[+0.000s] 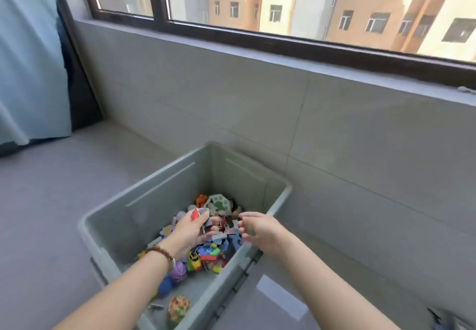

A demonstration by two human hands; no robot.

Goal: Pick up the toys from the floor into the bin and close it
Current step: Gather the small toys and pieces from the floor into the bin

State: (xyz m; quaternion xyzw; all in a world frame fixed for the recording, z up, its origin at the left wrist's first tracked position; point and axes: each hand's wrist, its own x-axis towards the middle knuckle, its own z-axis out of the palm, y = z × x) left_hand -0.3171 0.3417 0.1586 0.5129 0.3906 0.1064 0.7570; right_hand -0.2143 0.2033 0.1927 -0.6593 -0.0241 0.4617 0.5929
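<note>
A grey-green plastic bin (159, 182) stands open on the floor below the window wall. Inside lies a heap of small toys (211, 252): coloured blocks, puzzle pieces, balls, a little car. Both hands hover over the bin's inside. My left hand (189, 231), with a bead bracelet on the wrist, holds a few small pieces, one red and one grey (198, 213), between its curled fingers. My right hand (257, 228) hangs beside it, fingers loosely curled downward, and whether it holds anything is unclear. No lid is plainly visible.
A grey tiled wall (334, 136) with a window sill runs right behind the bin. A light blue cloth (28, 59) hangs at the far left over something dark. Some small objects (443, 316) lie on the floor at the bottom right corner.
</note>
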